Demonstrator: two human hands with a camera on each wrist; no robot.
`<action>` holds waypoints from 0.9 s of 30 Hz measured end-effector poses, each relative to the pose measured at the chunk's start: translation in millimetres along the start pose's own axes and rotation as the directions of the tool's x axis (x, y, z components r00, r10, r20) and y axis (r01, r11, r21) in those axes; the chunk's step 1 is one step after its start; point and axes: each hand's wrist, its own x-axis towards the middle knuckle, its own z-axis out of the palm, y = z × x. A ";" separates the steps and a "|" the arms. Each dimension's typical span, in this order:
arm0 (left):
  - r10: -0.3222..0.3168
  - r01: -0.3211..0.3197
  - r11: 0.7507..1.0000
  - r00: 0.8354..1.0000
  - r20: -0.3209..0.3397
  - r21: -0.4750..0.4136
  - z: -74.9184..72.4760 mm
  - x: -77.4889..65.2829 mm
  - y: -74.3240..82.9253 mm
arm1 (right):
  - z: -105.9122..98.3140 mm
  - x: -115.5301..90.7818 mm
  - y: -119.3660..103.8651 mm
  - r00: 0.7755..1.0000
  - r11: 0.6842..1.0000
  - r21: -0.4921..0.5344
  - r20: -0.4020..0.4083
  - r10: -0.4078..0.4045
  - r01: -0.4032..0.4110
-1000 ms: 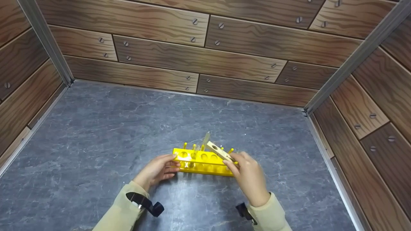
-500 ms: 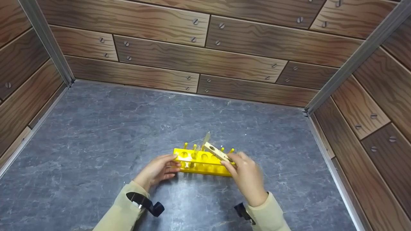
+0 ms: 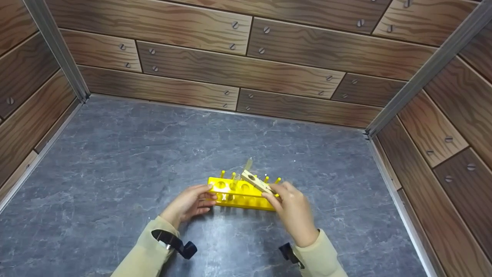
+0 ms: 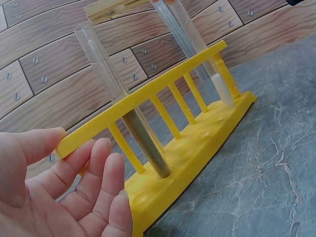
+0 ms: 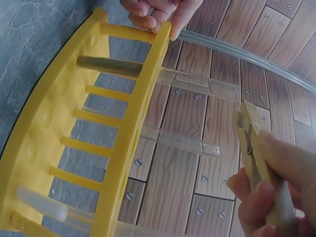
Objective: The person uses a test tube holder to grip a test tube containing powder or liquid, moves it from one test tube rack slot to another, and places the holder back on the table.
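A yellow test tube rack stands on the grey surface. My left hand pinches the left end of its top bar between thumb and fingers, the lower fingers loosely bent. My right hand grips a wooden test tube clamp with a metal spring, slanted over the rack. In the right wrist view the clamp's tip is close to the mouth of a glass test tube with brownish contents low in it. A second tube holds something white near the rack's far end.
An upside-down clear test tube sits behind the rack's top bar, among upright yellow pegs. Wood-patterned walls with metal corner strips enclose the grey marbled surface. Both wrists wear black camera straps.
My right hand has shifted slightly left, bringing the wooden clamp further over the rack. My left hand and the rack stay in place.
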 end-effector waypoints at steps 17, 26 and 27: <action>-0.009 0.009 1.000 1.000 -0.018 0.005 0.5 1.1 -0.9 | 5.1 5.7 -6.8 0.999 0.999 0.015 -0.002 -0.035 0.035; 0.005 -0.005 1.000 1.000 -0.003 0.018 0.1 0.1 -0.8 | 9.3 7.6 -8.7 1.000 0.999 0.018 0.000 -0.027 0.027; 0.004 -0.004 1.000 1.000 -0.005 0.020 0.2 0.1 -0.6 | 9.8 7.8 -8.7 1.000 0.999 0.021 -0.005 -0.031 0.031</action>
